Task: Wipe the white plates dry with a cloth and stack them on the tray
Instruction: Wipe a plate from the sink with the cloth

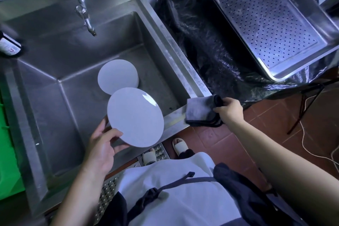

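One plate (135, 117) held by left hand (102, 145); stack (118, 76) in sink (165, 42); right hand (228, 110) grips cloth (200, 111).

- The white plate (135, 117) is smooth, with a glossy glare at its 1 o'clock edge.
- The sink (165, 42) is brushed steel, dull.
- The perforated tray (266, 24) is shiny metal.
- The cloth (201, 111) is soft, matt fabric.
- The black bag (192, 33) is wrinkled glossy plastic.

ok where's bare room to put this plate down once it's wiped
The whole perforated floor of the tray is bare, bordered only by its raised rim. The sink floor is free left of the stack of plates. The sink's front ledge is crowded by the cloth and right hand.
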Motion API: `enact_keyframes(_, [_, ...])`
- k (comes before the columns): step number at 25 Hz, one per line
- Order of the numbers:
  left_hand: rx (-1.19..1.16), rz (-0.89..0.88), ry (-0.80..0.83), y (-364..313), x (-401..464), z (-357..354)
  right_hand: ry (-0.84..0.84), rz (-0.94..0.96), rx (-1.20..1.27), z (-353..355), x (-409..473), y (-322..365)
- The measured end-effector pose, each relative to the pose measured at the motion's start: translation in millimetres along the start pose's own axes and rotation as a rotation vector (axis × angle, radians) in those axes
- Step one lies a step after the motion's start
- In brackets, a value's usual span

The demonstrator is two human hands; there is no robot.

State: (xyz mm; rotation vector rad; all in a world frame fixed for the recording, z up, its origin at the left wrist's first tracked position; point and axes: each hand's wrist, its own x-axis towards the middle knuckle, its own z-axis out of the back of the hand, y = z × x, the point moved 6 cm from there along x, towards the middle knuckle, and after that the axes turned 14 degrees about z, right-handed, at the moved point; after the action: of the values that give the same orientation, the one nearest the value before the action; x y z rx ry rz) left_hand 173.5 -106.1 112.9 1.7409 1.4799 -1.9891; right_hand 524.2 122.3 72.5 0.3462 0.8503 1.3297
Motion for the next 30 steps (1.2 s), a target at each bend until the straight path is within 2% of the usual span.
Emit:
enact_keyframes(3, [0.011,-0.004,0.005,-2.0,0.7,-5.1,-0.08,0.17,-0.314,12.7,-0.7,29.5])
enact_keyframes(5, [0.011,-0.003,0.012,-4.0,0.8,-7.8,-0.036,0.28,-0.479,2.2,-6.4,52.4])
enact_keyframes(9, [0.021,-0.002,0.023,-9.5,2.5,-11.3,0.279,0.365,-0.476,-60.0,-30.2,82.6])
enact_keyframes(11, [0.016,0.005,0.024,-10.5,4.5,-11.3,0.435,0.39,-0.556,-82.9,-43.4,82.6])
enact_keyframes(13, [0.003,0.01,0.031,-11.5,7.3,-11.1,0.493,0.413,-0.565,-85.1,-49.4,75.4])
enact_keyframes(15, [-0.003,0.014,0.041,-12.0,10.7,-10.8,0.357,0.405,-0.372,-67.5,-43.1,71.6])
enact_keyframes(17, [-0.006,0.015,0.054,-11.5,12.8,-10.7,0.053,0.309,-0.192,-34.7,-24.5,61.5])
enact_keyframes(18, [-0.01,0.015,0.065,-11.4,13.4,-11.3,-0.023,0.232,-0.205,-22.2,-14.8,54.2])
enact_keyframes(19, [-0.014,0.014,0.078,-11.8,13.3,-11.5,-0.015,0.153,-0.247,-16.6,-6.5,47.8])
enact_keyframes(21, [-0.01,0.007,0.105,-14.5,12.7,-13.0,0.145,0.007,-0.322,-23.5,0.7,38.0])
enact_keyframes(23, [-0.008,-0.004,0.131,-18.5,12.1,-15.5,0.226,-0.025,-0.337,-35.0,4.6,38.7])
enact_keyframes(27, [0.016,-0.031,0.181,-27.6,5.8,-21.5,0.265,-0.018,-0.091,-40.8,4.7,61.8])
enact_keyframes(30, [0.041,-0.07,0.218,-36.4,-4.6,-30.9,0.138,0.2,0.074,-21.2,5.7,108.0])
